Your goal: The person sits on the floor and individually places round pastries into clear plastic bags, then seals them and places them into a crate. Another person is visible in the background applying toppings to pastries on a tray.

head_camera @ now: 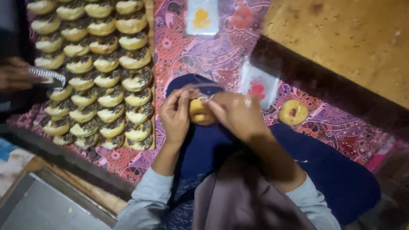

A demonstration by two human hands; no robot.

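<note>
While both hands grasp the doughnut (200,111) over the lap at centre, left hand (174,116) at nine o'clock, right hand (234,114) at three, easing the clear wrapper (204,87) on gently should spare its topping

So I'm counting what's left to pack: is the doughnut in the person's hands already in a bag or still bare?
In a bag: clear plastic wraps the doughnut, and both hands' fingers pinch its gathered top.

Doughnut tray (150,25) blocks left; bagged doughnut (293,112) & packets (259,85) crowd right; cloth betw. them free.
</note>
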